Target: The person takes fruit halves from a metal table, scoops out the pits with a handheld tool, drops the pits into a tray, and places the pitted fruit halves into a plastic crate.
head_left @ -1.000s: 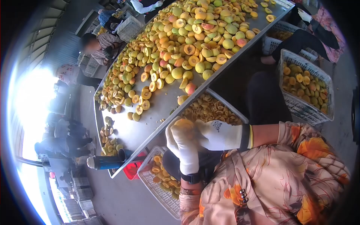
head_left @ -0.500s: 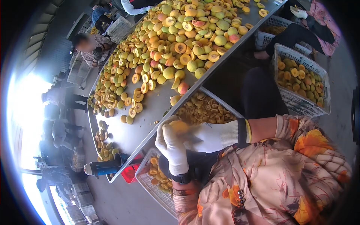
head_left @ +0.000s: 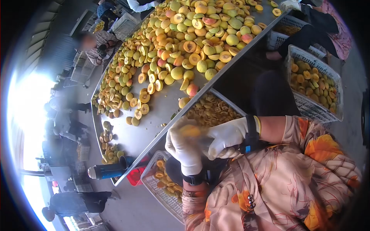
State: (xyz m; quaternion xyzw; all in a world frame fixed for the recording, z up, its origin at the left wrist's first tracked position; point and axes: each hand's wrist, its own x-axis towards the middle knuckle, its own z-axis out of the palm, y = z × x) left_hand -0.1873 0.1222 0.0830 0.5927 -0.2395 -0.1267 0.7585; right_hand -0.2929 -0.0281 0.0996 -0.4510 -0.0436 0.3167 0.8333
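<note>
My left hand (head_left: 183, 152), in a white glove, is closed around a yellow-orange peach half (head_left: 190, 131) smeared by motion. To its right, my white-gloved right hand (head_left: 227, 138) has its fingers curled; whatever lies in them is blurred and cannot be made out. Both hands are in front of my body, close to the metal edge of the table (head_left: 154, 109). On that table lies a large heap of halved peaches (head_left: 165, 57). Just beyond my hands, a bin (head_left: 227, 101) holds many small brownish-yellow pieces.
A crate of peach halves (head_left: 148, 181) stands at my lower left, another crate (head_left: 316, 109) at my right. A blue flask (head_left: 108, 171) and a red container (head_left: 135, 177) are by the table's left corner. Several people are around, one seated (head_left: 100, 50) across the table.
My right hand has drawn back to the right, away from the peach half, and turned. My left hand still holds the fruit. The view has shifted slightly.
</note>
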